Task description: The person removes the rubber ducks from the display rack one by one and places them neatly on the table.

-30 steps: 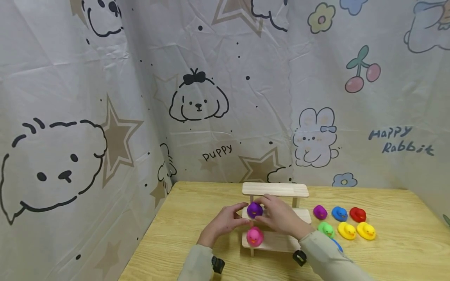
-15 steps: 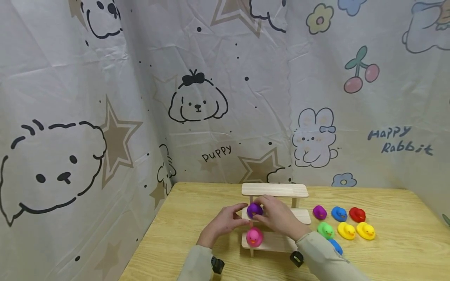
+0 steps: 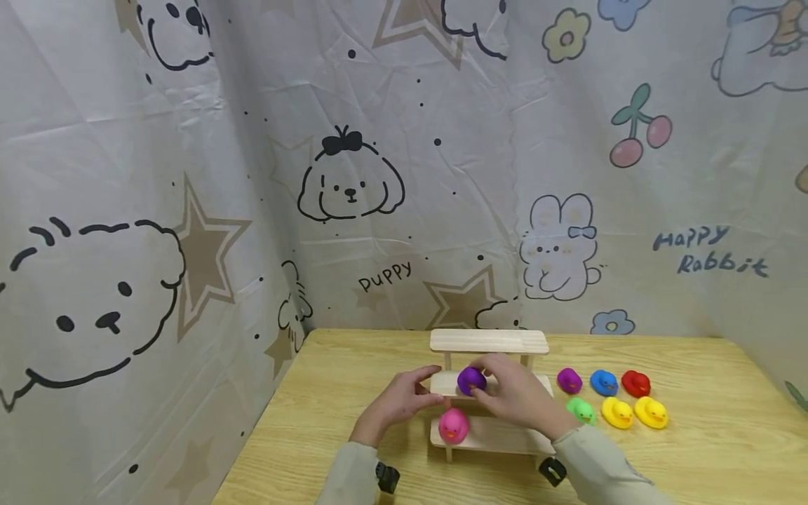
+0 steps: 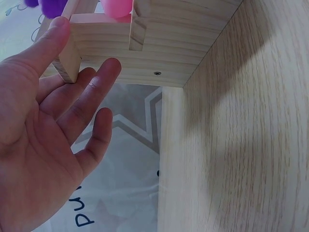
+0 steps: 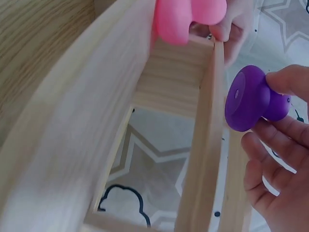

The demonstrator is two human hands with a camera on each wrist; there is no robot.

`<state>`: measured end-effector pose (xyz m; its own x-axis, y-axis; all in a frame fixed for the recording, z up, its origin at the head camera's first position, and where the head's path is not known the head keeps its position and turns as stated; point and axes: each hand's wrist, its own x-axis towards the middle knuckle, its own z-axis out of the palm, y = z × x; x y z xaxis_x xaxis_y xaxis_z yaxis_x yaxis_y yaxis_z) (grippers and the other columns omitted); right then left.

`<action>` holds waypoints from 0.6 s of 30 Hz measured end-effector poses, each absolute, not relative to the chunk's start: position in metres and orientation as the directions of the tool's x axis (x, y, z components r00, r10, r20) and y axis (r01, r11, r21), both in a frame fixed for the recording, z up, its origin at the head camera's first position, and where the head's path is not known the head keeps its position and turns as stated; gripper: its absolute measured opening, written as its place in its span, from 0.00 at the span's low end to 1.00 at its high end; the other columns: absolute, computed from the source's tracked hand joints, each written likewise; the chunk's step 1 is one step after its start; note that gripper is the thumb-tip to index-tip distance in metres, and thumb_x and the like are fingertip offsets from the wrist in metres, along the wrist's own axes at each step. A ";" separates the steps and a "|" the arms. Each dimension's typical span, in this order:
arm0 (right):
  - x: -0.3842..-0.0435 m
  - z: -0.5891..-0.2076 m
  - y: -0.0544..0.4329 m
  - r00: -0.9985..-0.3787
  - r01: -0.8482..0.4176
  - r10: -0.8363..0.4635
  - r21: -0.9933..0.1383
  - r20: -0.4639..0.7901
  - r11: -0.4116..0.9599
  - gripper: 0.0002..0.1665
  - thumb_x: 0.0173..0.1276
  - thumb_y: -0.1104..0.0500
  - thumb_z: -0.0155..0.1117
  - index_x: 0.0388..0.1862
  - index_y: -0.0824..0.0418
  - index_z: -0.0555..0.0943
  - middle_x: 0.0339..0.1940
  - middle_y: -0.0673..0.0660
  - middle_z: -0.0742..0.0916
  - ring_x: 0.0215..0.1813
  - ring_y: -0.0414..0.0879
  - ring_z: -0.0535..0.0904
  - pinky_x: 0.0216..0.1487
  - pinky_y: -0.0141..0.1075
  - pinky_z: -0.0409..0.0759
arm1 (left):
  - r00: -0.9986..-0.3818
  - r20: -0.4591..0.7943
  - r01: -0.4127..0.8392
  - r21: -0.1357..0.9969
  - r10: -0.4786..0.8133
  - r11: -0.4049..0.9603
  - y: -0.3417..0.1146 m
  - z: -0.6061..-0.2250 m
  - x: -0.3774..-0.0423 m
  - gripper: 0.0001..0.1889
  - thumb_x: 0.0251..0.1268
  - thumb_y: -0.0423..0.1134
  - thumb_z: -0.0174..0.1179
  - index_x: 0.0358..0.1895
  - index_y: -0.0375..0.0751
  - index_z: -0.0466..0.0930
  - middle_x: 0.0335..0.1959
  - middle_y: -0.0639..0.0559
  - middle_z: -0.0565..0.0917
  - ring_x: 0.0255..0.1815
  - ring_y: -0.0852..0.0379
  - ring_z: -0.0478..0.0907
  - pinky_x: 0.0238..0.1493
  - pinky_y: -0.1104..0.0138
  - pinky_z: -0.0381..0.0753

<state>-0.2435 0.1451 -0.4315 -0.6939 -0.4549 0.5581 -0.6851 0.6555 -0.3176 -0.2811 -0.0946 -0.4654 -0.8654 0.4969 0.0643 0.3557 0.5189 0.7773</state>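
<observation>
My right hand [image 3: 514, 393] pinches a purple rubber duck [image 3: 471, 381] between thumb and fingers, over the left part of the middle shelf. In the right wrist view the duck [image 5: 248, 99] is tipped so its round base shows, close over the wood. My left hand [image 3: 404, 400] holds the left end of the middle shelf of a small wooden tiered stand [image 3: 489, 341]. In the left wrist view its thumb [image 4: 53, 41] lies on the near side of the board, with fingers reaching behind. On the lowest shelf's left end sits a pink rubber duck [image 3: 454, 426].
Right of the stand, two rows of rubber ducks lie on the wooden table [image 3: 707, 463]: purple [image 3: 569, 381], blue [image 3: 604, 383] and red [image 3: 635, 384] behind, green [image 3: 580, 411] and two yellow [image 3: 616, 413] in front. A printed curtain [image 3: 391, 210] hangs behind the table.
My right hand has moved the purple duck a little rightward, away from my left hand. A blue duck in front of the rows is now hidden by my right arm. The left hand stays at the shelf end.
</observation>
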 end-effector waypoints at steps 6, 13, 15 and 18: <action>-0.234 -0.426 0.164 -0.653 -0.704 -0.442 -0.278 0.615 0.653 0.17 0.50 0.58 0.74 0.40 0.56 0.80 0.37 0.45 0.81 0.40 0.41 0.77 0.42 0.36 0.78 | -0.865 0.073 0.370 0.762 0.497 0.531 -0.095 -0.467 -0.283 0.32 0.60 0.47 0.65 0.66 0.43 0.69 0.46 0.46 0.82 0.33 0.63 0.77 0.32 0.67 0.76; -0.226 -0.420 0.191 -0.582 -0.738 -0.443 -0.215 0.682 0.639 0.18 0.48 0.61 0.75 0.38 0.56 0.80 0.36 0.43 0.82 0.36 0.40 0.76 0.37 0.33 0.78 | -0.867 0.067 0.368 0.754 0.493 0.544 -0.096 -0.467 -0.283 0.31 0.60 0.48 0.65 0.66 0.45 0.69 0.41 0.52 0.81 0.33 0.63 0.75 0.32 0.67 0.75; -0.224 -0.419 0.199 -0.556 -0.752 -0.446 -0.195 0.702 0.630 0.19 0.46 0.62 0.75 0.39 0.56 0.80 0.37 0.44 0.82 0.36 0.39 0.76 0.36 0.32 0.78 | -0.868 0.067 0.366 0.755 0.492 0.543 -0.096 -0.466 -0.282 0.31 0.60 0.47 0.65 0.66 0.45 0.70 0.41 0.52 0.81 0.33 0.63 0.75 0.32 0.67 0.75; -0.220 -0.416 0.212 -0.548 -0.754 -0.444 -0.188 0.709 0.629 0.20 0.46 0.63 0.75 0.41 0.57 0.80 0.38 0.45 0.82 0.36 0.37 0.75 0.33 0.31 0.77 | -0.869 0.067 0.367 0.753 0.491 0.546 -0.095 -0.466 -0.281 0.30 0.60 0.47 0.65 0.66 0.46 0.70 0.43 0.52 0.81 0.33 0.63 0.75 0.32 0.68 0.75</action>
